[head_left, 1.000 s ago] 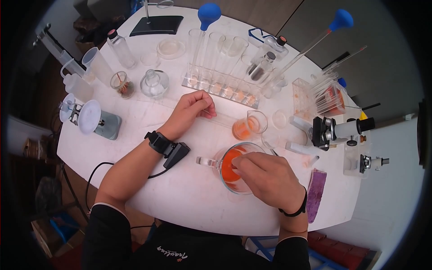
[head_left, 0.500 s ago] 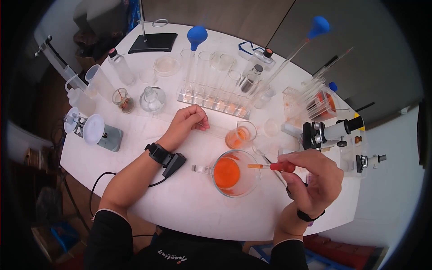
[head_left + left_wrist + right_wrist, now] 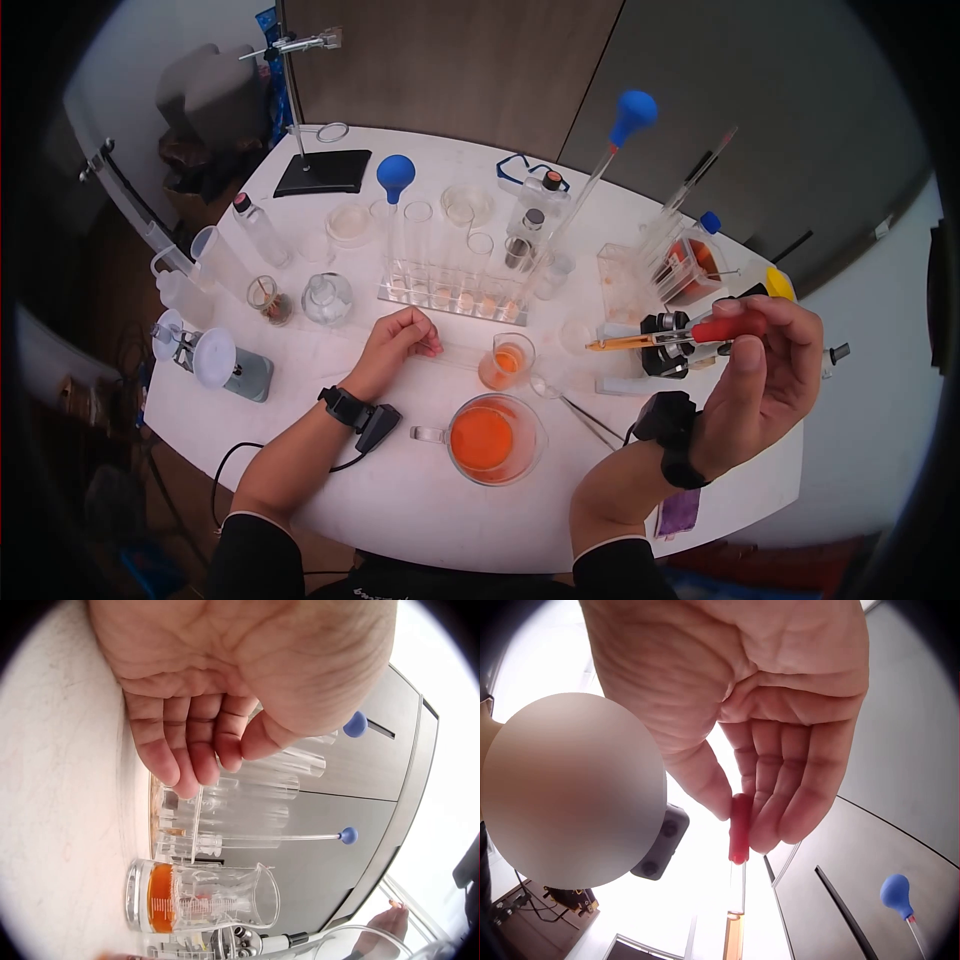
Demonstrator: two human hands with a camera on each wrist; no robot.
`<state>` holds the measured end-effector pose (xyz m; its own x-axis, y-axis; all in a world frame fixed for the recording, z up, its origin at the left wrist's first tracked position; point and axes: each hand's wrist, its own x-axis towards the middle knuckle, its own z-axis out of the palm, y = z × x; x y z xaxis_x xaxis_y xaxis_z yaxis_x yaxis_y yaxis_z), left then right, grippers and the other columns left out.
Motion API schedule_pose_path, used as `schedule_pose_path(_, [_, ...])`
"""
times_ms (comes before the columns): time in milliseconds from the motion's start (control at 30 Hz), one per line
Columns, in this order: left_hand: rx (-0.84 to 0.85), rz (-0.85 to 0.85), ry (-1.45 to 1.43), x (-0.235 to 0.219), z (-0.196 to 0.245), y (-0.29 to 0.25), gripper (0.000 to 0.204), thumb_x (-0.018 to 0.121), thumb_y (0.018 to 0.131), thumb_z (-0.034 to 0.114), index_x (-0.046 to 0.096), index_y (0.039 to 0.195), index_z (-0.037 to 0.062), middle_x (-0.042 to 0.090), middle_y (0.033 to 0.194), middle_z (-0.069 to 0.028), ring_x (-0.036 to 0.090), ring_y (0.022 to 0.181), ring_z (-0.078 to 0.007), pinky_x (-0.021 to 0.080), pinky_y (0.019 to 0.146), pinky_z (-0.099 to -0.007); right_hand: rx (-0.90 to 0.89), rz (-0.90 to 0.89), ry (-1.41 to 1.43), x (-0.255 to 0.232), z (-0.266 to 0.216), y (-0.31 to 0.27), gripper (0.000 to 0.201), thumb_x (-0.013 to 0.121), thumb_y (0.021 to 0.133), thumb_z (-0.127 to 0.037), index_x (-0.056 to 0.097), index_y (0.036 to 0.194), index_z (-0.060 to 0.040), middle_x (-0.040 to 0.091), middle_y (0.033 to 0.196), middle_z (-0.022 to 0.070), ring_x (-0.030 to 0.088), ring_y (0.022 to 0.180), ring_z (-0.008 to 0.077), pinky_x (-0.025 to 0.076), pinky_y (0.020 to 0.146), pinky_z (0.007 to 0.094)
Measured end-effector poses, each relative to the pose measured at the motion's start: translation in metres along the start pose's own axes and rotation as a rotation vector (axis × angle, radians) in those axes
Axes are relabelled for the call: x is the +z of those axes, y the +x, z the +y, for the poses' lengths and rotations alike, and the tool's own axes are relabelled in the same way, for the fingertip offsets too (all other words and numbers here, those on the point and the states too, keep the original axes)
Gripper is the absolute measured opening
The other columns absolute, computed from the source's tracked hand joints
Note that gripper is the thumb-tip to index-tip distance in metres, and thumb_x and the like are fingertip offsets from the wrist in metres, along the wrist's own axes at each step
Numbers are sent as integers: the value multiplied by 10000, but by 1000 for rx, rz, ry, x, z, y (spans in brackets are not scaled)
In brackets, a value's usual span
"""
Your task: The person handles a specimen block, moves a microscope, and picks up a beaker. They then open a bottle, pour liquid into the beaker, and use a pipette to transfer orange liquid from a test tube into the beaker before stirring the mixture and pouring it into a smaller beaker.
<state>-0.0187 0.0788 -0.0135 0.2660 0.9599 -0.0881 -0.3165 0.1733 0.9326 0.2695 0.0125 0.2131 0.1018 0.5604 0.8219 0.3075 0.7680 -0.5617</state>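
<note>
White tabletop work: the right hand (image 3: 765, 375) pinches the red-bulbed dropper (image 3: 665, 337) level above the microscope (image 3: 668, 340), so keep bulb pressure steady while the left hand (image 3: 400, 340) curls round a glass tube (image 3: 462, 352) beside the small beaker (image 3: 507, 363).

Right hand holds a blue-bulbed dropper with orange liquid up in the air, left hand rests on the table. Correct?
Not quite: the dropper in the right hand has a red bulb, as the head and right wrist views show. The left hand does rest on the table.

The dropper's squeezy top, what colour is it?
Red. The dropper bulb shows best in the right wrist view, pinched by the right hand.
</note>
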Motion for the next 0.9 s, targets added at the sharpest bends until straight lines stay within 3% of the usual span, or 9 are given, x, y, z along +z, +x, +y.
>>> schedule_pose_path(267, [-12,17,-11,2,4,-2,127,499,981,121,562,905,41,621,894,-63,622,838,-157,502,795,-286,-4,-63,-54,11,14,4,266,662,821,11,573,1064,72,674,915,207,680,708,208,542,723,288])
schedule_pose_path(367, [-2,11,-19,1,2,-1,128,506,980,125,561,905,37,620,893,-68,620,838,-158,501,796,-287,-5,-155,-48,15,17,4,274,680,783,49,585,1040,69,678,901,201,671,682,198,543,715,284])
schedule_pose_path(400, [-3,12,-19,1,3,-1,128,508,980,126,562,906,36,620,893,-69,619,838,-159,500,795,-288,13,-266,-107,12,14,6,260,612,891,-45,553,1109,85,652,962,195,687,802,228,537,799,299])
schedule_pose_path(500, [-4,13,-10,3,4,-1,134,510,981,134,563,908,35,620,892,-72,617,837,-158,499,793,-288,-25,-390,-101,16,23,13,249,610,863,-4,562,1091,86,650,954,191,684,797,224,537,803,310])
schedule_pose_path(900, [2,19,-1,2,4,-1,176,512,995,174,562,899,35,617,888,-72,609,830,-154,486,782,-284,10,-436,-212,43,43,13,234,606,828,41,581,1056,83,651,912,167,653,721,195,516,758,302])
